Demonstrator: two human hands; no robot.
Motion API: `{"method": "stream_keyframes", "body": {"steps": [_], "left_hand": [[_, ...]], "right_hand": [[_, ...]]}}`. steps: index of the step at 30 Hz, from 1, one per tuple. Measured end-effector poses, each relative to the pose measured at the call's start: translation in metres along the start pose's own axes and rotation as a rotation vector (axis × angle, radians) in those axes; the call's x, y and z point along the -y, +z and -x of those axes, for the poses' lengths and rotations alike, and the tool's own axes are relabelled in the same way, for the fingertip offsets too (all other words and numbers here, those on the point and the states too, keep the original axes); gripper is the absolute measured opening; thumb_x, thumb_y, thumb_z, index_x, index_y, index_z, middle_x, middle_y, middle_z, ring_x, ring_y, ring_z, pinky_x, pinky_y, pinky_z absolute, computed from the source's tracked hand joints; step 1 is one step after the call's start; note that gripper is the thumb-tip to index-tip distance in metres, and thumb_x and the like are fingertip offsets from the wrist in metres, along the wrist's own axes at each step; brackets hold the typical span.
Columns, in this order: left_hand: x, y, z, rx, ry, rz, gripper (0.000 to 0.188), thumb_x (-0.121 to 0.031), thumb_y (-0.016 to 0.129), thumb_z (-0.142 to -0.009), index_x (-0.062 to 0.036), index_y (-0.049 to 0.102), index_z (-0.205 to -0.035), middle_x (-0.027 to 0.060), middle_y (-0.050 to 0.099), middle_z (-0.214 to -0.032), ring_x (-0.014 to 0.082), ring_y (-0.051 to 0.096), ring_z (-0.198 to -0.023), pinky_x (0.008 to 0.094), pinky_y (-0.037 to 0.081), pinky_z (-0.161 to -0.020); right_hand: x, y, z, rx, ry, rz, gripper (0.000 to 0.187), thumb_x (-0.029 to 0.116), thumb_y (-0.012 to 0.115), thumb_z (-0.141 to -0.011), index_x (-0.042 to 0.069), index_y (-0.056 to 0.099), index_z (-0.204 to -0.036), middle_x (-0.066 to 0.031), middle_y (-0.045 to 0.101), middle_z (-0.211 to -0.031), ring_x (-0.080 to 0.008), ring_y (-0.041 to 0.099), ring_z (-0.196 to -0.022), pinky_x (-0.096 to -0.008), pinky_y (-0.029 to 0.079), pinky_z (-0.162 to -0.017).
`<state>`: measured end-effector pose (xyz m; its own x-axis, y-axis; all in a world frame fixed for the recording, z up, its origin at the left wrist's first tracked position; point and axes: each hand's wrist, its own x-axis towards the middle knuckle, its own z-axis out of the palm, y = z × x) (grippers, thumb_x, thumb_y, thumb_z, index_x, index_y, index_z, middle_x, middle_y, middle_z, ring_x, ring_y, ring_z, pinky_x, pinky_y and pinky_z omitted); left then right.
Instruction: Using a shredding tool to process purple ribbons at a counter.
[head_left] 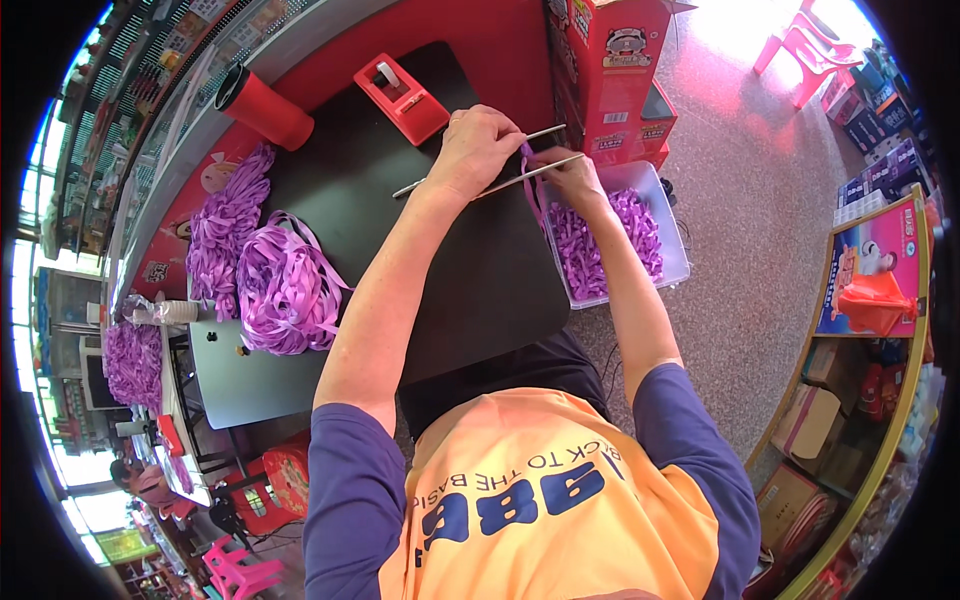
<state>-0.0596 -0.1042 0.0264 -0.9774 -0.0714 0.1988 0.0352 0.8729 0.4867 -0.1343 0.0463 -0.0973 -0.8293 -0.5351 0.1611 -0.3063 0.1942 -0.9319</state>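
Note:
My left hand (476,152) is closed above the near right part of the black table, its fingertips pinching a purple ribbon (527,160). Two thin metal rods (540,170) cross the space around my hands; part of them is hidden behind the left hand. My right hand (577,184) is closed at the same ribbon, just beyond the table edge, its fingertips partly covered by a rod. Below my right forearm stands a clear plastic bin (676,205) holding many purple ribbon pieces (630,232).
On the black table (480,290) lie a red tape dispenser (402,100), a red tumbler (265,108) and two heaps of purple ribbon (287,285). A closed silver laptop (250,375) sits at the left. Red cartons (615,75) are stacked behind the bin. A glass cabinet (850,400) stands right.

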Motion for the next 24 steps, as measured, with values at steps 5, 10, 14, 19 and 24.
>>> {"method": "stream_keyframes", "body": {"steps": [5,10,14,19,24], "left_hand": [[0.000,-0.001,0.000,-0.003,0.003,0.051,0.024,-0.019,0.062,-0.082,0.0031,0.067,-0.089,0.0162,0.063,-0.100,0.0287,0.060,-0.094,0.0344,0.045,-0.085],[0.004,0.000,-0.001,-0.006,0.022,0.048,0.025,-0.019,0.061,-0.082,0.0034,0.067,-0.092,0.0161,0.063,-0.103,0.0283,0.059,-0.097,0.0334,0.044,-0.086],[-0.002,-0.002,0.000,0.019,0.001,0.034,0.027,-0.023,0.061,-0.082,0.0012,0.067,-0.094,0.0159,0.061,-0.110,0.0279,0.058,-0.102,0.0328,0.043,-0.088],[-0.005,-0.002,-0.003,0.062,-0.035,0.046,0.029,-0.026,0.061,-0.083,-0.0010,0.068,-0.095,0.0154,0.060,-0.115,0.0261,0.057,-0.105,0.0324,0.043,-0.089],[-0.002,-0.003,-0.002,0.042,-0.078,0.082,0.025,-0.022,0.062,-0.081,-0.0014,0.070,-0.092,0.0161,0.059,-0.115,0.0325,0.053,-0.107,0.0374,0.041,-0.094]], "right_hand": [[-0.083,0.012,0.034,-0.020,0.073,0.098,0.022,0.020,0.066,-0.080,0.006,0.070,-0.097,-0.0138,0.068,-0.086,-0.0207,0.067,-0.080,-0.0303,0.049,-0.072],[-0.148,0.035,0.072,-0.073,0.175,-0.009,0.022,0.020,0.065,-0.081,0.006,0.070,-0.097,-0.0139,0.069,-0.082,-0.0185,0.066,-0.074,-0.0298,0.049,-0.068],[-0.171,0.052,0.093,-0.118,0.295,-0.182,0.021,0.015,0.065,-0.084,0.000,0.069,-0.098,-0.0045,0.069,-0.081,-0.0077,0.059,-0.072,-0.0231,0.046,-0.066],[-0.178,0.073,0.115,-0.115,0.344,-0.357,0.024,0.013,0.069,-0.080,0.003,0.066,-0.102,0.0008,0.063,-0.080,-0.0057,0.052,-0.071,-0.0227,0.043,-0.064],[-0.149,0.078,0.129,-0.403,-0.218,0.062,0.027,0.000,0.067,-0.072,0.009,0.064,-0.097,-0.0101,0.052,-0.101,-0.0283,0.057,-0.086,-0.0342,0.048,-0.074]]}}
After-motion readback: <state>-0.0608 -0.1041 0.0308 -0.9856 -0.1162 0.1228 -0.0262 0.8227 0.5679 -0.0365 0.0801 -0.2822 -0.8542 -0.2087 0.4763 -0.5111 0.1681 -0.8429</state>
